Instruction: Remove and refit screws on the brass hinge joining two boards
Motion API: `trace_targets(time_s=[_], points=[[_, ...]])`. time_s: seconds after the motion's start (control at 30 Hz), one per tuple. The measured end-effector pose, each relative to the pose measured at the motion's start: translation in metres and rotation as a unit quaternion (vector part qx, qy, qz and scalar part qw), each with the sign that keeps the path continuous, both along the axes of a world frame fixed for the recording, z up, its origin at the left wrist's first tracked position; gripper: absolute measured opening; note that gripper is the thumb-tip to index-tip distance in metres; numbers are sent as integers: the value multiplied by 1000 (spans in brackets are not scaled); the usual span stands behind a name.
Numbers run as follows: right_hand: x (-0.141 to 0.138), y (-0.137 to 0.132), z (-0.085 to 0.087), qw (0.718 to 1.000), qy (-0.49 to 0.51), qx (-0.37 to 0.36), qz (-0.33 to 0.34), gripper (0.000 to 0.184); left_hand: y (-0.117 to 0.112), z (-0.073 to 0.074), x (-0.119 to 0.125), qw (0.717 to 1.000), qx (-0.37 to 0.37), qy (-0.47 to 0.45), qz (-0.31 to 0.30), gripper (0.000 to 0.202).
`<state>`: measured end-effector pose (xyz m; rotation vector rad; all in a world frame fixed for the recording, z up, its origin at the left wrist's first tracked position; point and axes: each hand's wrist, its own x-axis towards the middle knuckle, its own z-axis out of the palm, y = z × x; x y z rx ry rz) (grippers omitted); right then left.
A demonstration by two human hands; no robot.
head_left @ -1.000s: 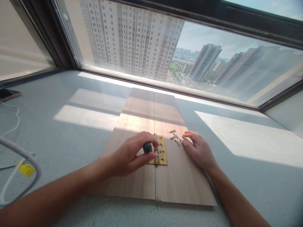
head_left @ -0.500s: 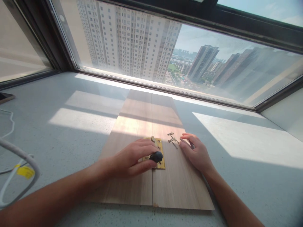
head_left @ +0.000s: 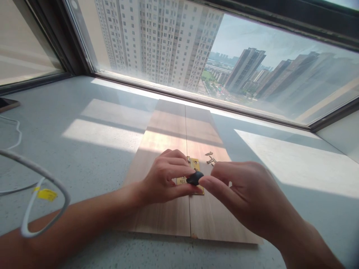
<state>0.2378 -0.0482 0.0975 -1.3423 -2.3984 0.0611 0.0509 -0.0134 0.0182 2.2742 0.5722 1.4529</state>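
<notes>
Over a brass-coloured hinge [head_left: 196, 163], a black-handled screwdriver [head_left: 195, 178] points up towards me, its shaft and tip hidden. My left hand [head_left: 168, 175] is closed around the lower part of the handle, thumb and fingers on either side. The thumb and bent fingers of my right hand [head_left: 246, 190] pinch the handle's top end. Beneath, the hinge lies across the seam between a left wooden board [head_left: 157, 218] and a right wooden board [head_left: 218, 224]. Several screws [head_left: 209, 160] lie loose on the right board, partly covered by my right hand.
The boards rest on a pale speckled sill [head_left: 92, 168] below a dark-framed window [head_left: 157, 90]. White cables [head_left: 63, 190], one with a yellow tag [head_left: 47, 194], loop at the left. The corner of a dark flat object [head_left: 8, 104] shows at the far left.
My right hand has left the screws at the right board's edge and taken hold of the screwdriver's end. My left hand stays on the handle. The view has shifted slightly.
</notes>
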Motion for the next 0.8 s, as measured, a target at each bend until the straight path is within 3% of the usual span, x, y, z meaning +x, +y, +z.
trace_targets(time_s=[0.1, 0.23, 0.33, 0.43, 0.5, 0.57, 0.67, 0.8], points=[[-26, -5, 13, 990, -109, 89, 4, 54, 0, -3, -1, 1000, -13, -1, 9, 22], [-33, -6, 9, 970, -183, 162, 12, 43, 1, -4, -1, 999, -39, 8, -7, 27], [-32, -6, 8, 967, -189, 163, 44, 37, 3, 0, -1, 997, -65, 6, -31, 23], [-29, -2, 12, 969, -185, 150, 71, 35, 8, 8, -6, 991, -84, 25, -98, 11], [-26, 1, 14, 972, -182, 119, 91, 30, 15, 13, -14, 981, -106, 29, -160, 18], [-22, 3, 17, 974, -176, 82, 116, 25, 23, 14, -22, 970, -160, 10, -182, 25], [-17, 3, 21, 972, -156, 65, 162, 24, 36, 7, -32, 970, -229, -18, -74, 24], [-11, 1, 24, 968, -144, 52, 201, 24, 53, -10, -39, 978, -201, -7, 49, 21]])
